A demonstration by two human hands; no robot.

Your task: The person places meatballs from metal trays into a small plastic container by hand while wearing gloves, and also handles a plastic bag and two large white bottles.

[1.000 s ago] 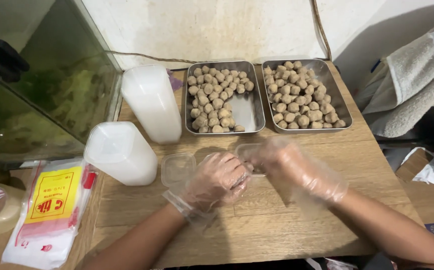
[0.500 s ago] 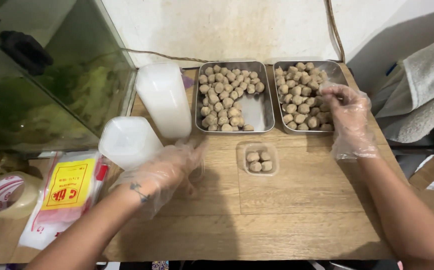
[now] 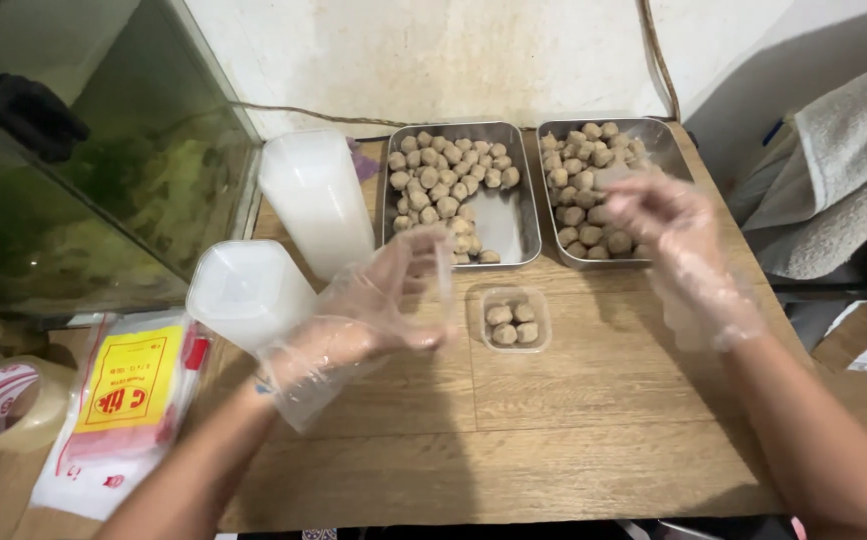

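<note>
Wooden tabletop point(image 3: 594, 420) lies bare toward six o'clock. Near centre sits a small clear plastic tub point(image 3: 510, 318) holding four brown balls. At nine o'clock of it the gloved left hand point(image 3: 379, 305) hovers with fingers loosely curled, holding nothing. At two o'clock the gloved right hand point(image 3: 664, 215) pinches over the right steel tray point(image 3: 666, 145). Beside it stands the left steel tray point(image 3: 514, 215); two translucent container stacks point(image 3: 316, 200) crowd ten o'clock.

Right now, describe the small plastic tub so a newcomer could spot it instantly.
Start at the wooden table, then find the two steel trays of brown balls along its far edge. Just in front of the gap between them sits the tub, between the left hand and right hand. It alone is clear, small and holds only three balls.
</note>
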